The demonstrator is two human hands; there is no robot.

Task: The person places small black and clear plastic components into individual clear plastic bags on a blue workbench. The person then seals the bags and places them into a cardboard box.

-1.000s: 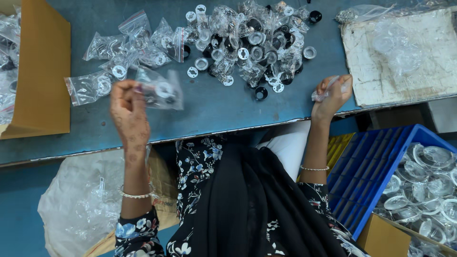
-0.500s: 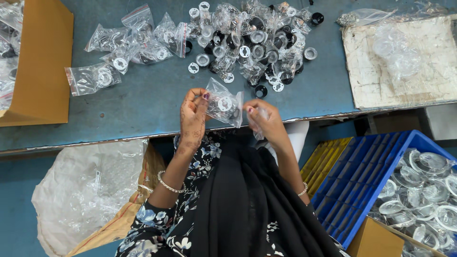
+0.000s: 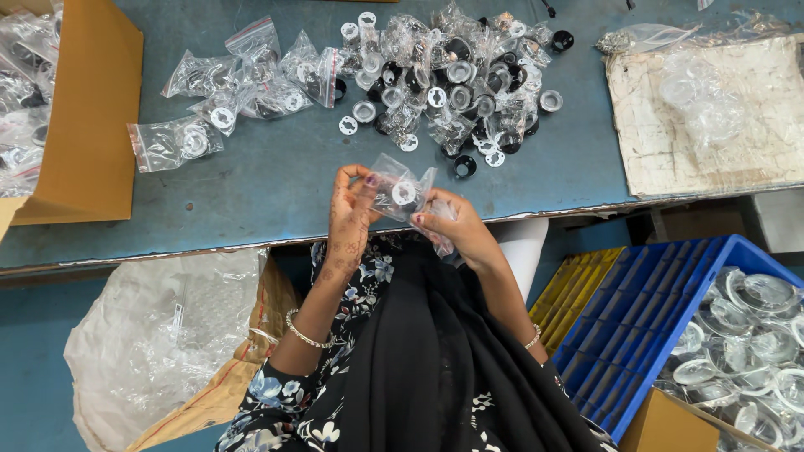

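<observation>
A small clear plastic bag (image 3: pixel 400 191) with a round white ring inside is held up, slightly crumpled, over the table edge.

Packing workshop, blue workbench (image 3: pixel 276 180), heaped bagged parts (image 3: pixel 452 75), crates (image 3: pixel 662 326)

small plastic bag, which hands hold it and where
Both: left hand pinches the small clear plastic bag at its left edge, right hand its right side.

The small bag (image 3: pixel 400 191) I pinch is thin, glossy, crinkled clear plastic around a smooth white plastic ring (image 3: pixel 404 193). The table (image 3: pixel 276 180) is matt, scuffed blue. The box (image 3: pixel 88 125) at far left is matt brown cardboard.
</observation>
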